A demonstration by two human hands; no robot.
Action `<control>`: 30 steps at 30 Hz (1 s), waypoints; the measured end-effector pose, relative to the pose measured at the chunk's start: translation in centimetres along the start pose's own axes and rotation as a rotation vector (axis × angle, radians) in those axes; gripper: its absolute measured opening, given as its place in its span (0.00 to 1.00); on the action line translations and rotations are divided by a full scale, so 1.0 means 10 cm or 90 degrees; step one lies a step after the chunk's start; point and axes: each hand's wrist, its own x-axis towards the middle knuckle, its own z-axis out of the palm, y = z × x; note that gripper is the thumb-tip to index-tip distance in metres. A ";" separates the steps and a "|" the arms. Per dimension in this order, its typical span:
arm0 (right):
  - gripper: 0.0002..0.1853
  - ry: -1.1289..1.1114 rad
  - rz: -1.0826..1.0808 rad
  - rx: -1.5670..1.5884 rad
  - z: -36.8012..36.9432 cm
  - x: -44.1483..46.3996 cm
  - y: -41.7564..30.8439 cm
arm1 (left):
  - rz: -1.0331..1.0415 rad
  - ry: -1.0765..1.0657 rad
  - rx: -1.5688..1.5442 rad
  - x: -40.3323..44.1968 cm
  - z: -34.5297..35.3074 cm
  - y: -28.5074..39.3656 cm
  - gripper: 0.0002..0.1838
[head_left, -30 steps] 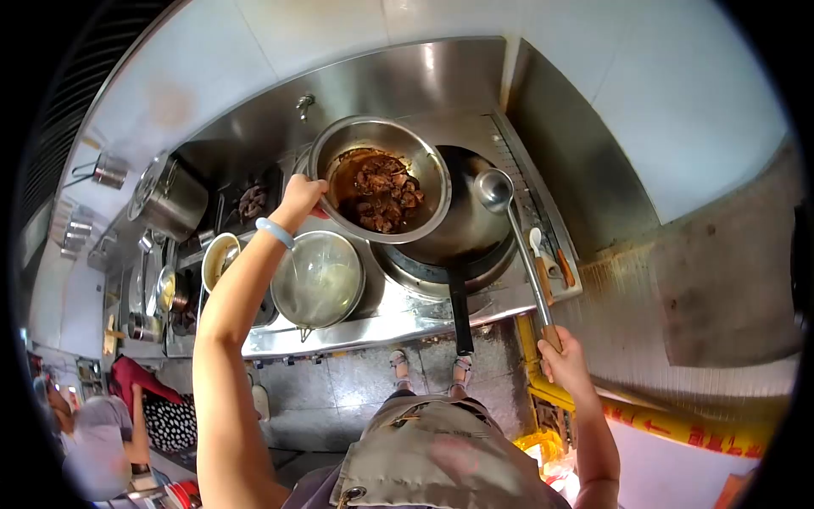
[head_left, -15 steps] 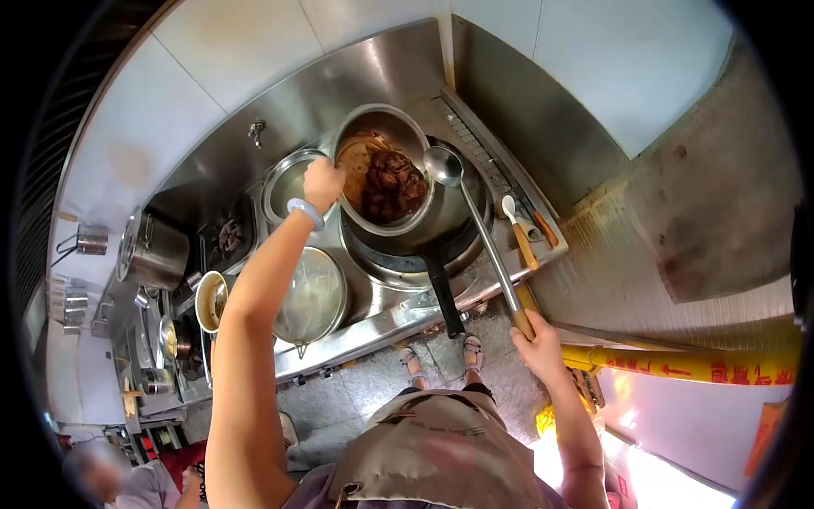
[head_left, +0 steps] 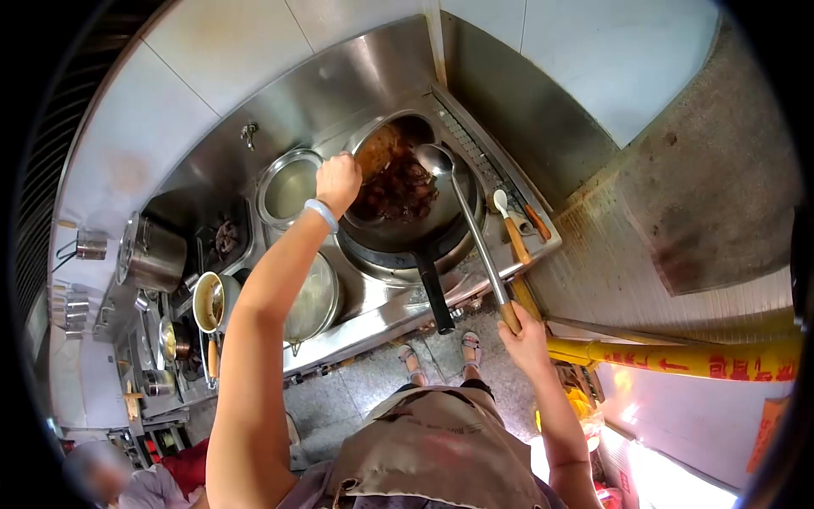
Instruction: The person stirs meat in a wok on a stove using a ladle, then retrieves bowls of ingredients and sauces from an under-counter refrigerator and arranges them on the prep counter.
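My left hand (head_left: 338,181) is closed on the rim of a metal basin (head_left: 376,155), which tilts over a wok. Dark brown braised meat chunks (head_left: 400,188) in sauce slide from the basin into the wok (head_left: 458,212), whose black handle (head_left: 434,295) points toward me. My right hand (head_left: 524,338) is wrapped around the wooden grip of a long metal ladle (head_left: 476,233). The ladle's bowl (head_left: 434,159) is at the basin's right edge, above the wok; whether it touches the basin I cannot tell.
Left of the wok sit a pot of pale liquid (head_left: 290,191) and a round strainer (head_left: 310,305). A white spoon (head_left: 512,225) lies on the right ledge. A lidded stockpot (head_left: 153,252) and a saucepan (head_left: 209,301) stand farther left. Another person (head_left: 153,488) is at lower left.
The basin has tipped further, and the meat has moved down toward the wok. My left hand has shifted slightly right; my right hand and the ladle have moved slightly left.
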 end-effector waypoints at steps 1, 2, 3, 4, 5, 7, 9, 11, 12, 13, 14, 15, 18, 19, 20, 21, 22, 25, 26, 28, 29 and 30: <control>0.19 -0.002 0.001 -0.002 -0.02 0.00 -0.01 | 0.013 -0.002 0.000 -0.01 0.00 0.00 0.10; 0.19 -0.024 0.028 -0.011 -0.04 0.01 -0.03 | 0.010 -0.004 0.000 -0.02 0.00 0.01 0.10; 0.19 -0.045 0.054 -0.021 -0.05 0.02 -0.04 | 0.026 0.003 -0.003 -0.02 0.00 0.01 0.10; 0.19 -0.050 0.052 -0.022 -0.05 0.02 -0.02 | 0.040 0.010 -0.005 -0.02 -0.01 0.01 0.10; 0.19 -0.031 0.017 -0.014 -0.04 0.03 0.02 | 0.036 0.010 -0.004 -0.01 -0.03 0.02 0.10; 0.20 -0.016 -0.020 -0.007 -0.02 0.03 0.07 | 0.057 -0.003 0.017 -0.01 -0.07 0.04 0.09; 0.20 0.010 -0.073 -0.052 -0.02 0.05 0.09 | 0.081 -0.008 0.049 0.00 -0.03 -0.01 0.10; 0.20 0.016 -0.080 -0.061 -0.01 0.05 0.12 | 0.170 0.056 0.086 -0.01 0.00 -0.05 0.14; 0.21 0.027 -0.084 -0.068 -0.02 0.05 0.13 | 0.176 0.050 0.111 -0.02 0.01 -0.07 0.19; 0.21 0.024 -0.085 -0.070 -0.03 0.06 0.13 | 0.172 0.049 0.110 -0.03 0.01 -0.09 0.19; 0.21 0.021 -0.067 -0.068 -0.04 0.06 0.10 | 0.195 0.073 0.113 -0.05 -0.02 -0.11 0.20; 0.21 0.018 -0.049 -0.065 -0.05 0.07 0.09 | 0.218 0.096 0.115 -0.07 -0.04 -0.14 0.21; 0.22 0.008 -0.037 -0.050 -0.06 0.07 0.13 | 0.212 0.121 0.111 -0.08 -0.06 -0.24 0.23; 0.22 0.007 -0.037 -0.052 -0.06 0.07 0.13 | 0.205 0.125 0.099 -0.08 -0.08 -0.26 0.24; 0.22 0.009 -0.049 -0.059 -0.07 0.07 0.11 | 0.243 0.189 0.112 -0.08 -0.10 -0.28 0.24; 0.22 0.010 -0.063 -0.067 -0.08 0.07 0.10 | 0.240 0.189 0.111 -0.08 -0.11 -0.29 0.24; 0.22 0.007 -0.063 -0.069 -0.08 0.08 0.12 | 0.251 0.201 0.109 -0.09 -0.12 -0.30 0.24; 0.22 -0.006 -0.040 -0.085 -0.08 0.09 0.16 | 0.257 0.210 0.099 -0.12 -0.20 -0.32 0.25; 0.22 0.000 -0.046 -0.083 -0.08 0.09 0.16 | 0.243 0.209 0.094 -0.13 -0.22 -0.33 0.24; 0.21 0.004 -0.055 -0.082 -0.10 0.10 0.12 | 0.191 0.182 0.066 -0.14 -0.25 -0.33 0.22; 0.21 -0.004 -0.048 -0.084 -0.13 0.10 0.07 | 0.187 0.183 0.066 -0.14 -0.26 -0.32 0.22; 0.21 -0.012 -0.042 -0.086 -0.14 0.11 0.04 | 0.127 0.164 0.031 -0.13 -0.27 -0.32 0.21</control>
